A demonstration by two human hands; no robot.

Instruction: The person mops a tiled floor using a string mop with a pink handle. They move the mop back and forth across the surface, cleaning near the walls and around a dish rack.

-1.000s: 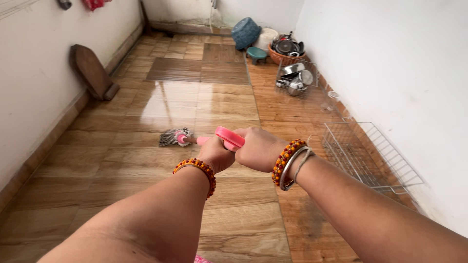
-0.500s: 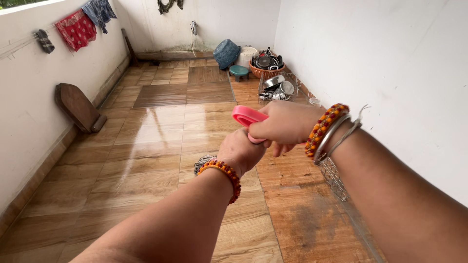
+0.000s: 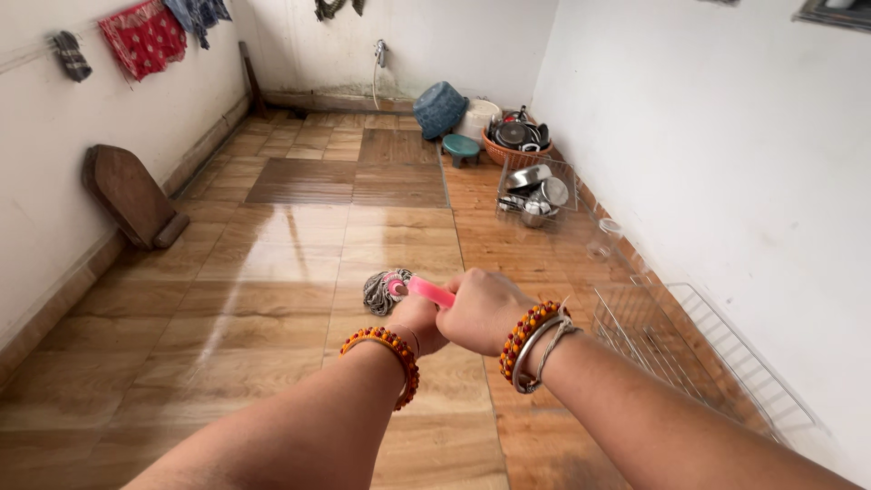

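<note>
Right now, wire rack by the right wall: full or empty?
Empty: the wire rack shows only bare wires and the floor through them.

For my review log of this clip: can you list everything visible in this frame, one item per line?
mop: 1, pink handle with grey strands, on the floor ahead of the hands
tiled floor: brown, wet and shiny in the middle
wooden board: 1, dark brown, leaning on the left wall
wire rack with steel vessels: 1, by the right wall
empty wire rack: 1, white, right foreground
orange basket of utensils: 1, far right corner
blue tub: 1, tilted, far end
small stool: 1, teal, far end
hanging cloths: several, red and blue, left wall
left hand: grip on the mop handle, beaded bangle
right hand: grip on the handle, beaded and metal bangles
</note>
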